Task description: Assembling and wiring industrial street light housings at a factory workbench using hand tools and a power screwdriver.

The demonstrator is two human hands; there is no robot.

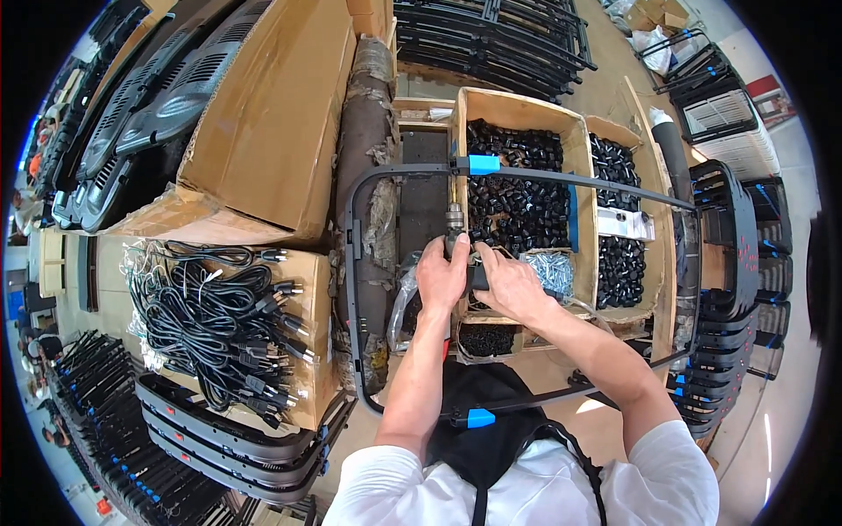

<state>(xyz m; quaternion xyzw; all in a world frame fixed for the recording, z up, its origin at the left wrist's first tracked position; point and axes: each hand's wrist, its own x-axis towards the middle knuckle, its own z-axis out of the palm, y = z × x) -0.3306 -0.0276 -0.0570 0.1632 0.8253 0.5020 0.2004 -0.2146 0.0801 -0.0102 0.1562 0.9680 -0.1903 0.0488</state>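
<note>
A power drill (454, 217) with a metal chuck lies between my hands, its long bit pointing away from me toward the far bar of a black rectangular frame (353, 280). My left hand (441, 276) is closed round the drill's body, thumb along the top. My right hand (511, 285) grips its dark rear part from the other side; the fingertips are partly hidden. Blue pieces sit on the frame's far bar (484, 165) and near bar (481, 418). The bit's tip meets the far bar beside the blue piece; whether a screw is there I cannot tell.
Under the frame stands a wooden bin (576, 131) of small black parts, with silver screws (553, 270) near my right hand. Black power cords (219, 316) lie on a carton at left, below a large cardboard box (272, 114). Stacked black frames (724, 351) stand at right.
</note>
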